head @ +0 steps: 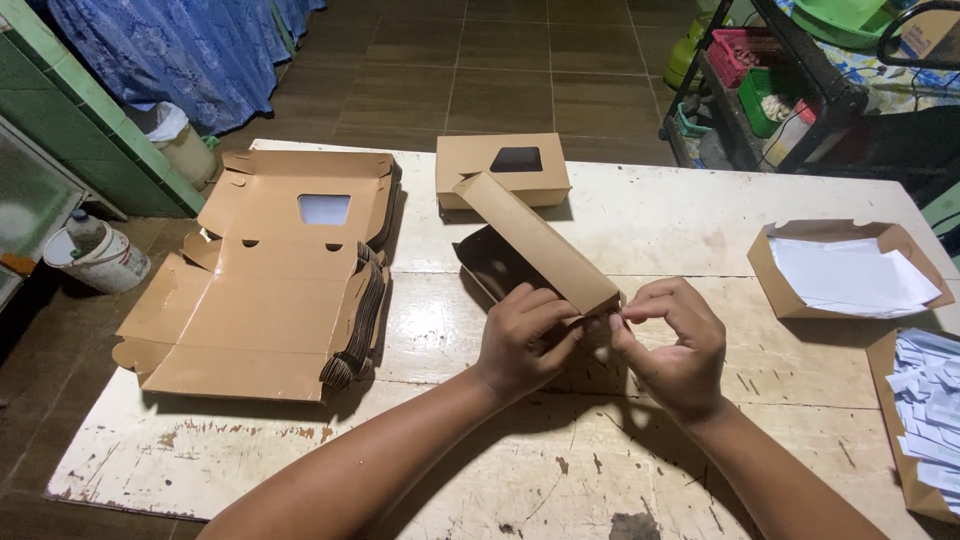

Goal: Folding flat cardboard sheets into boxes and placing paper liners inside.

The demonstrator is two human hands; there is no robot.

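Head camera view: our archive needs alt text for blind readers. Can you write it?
Two bare hands, left hand and right hand, pinch the near corner of a half-folded brown cardboard box on a worn white table. Flat box blanks lie left; a finished windowed box sits behind.

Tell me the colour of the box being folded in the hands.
Plain brown cardboard box, dark inside, pinched by both hands, left and right; head view.
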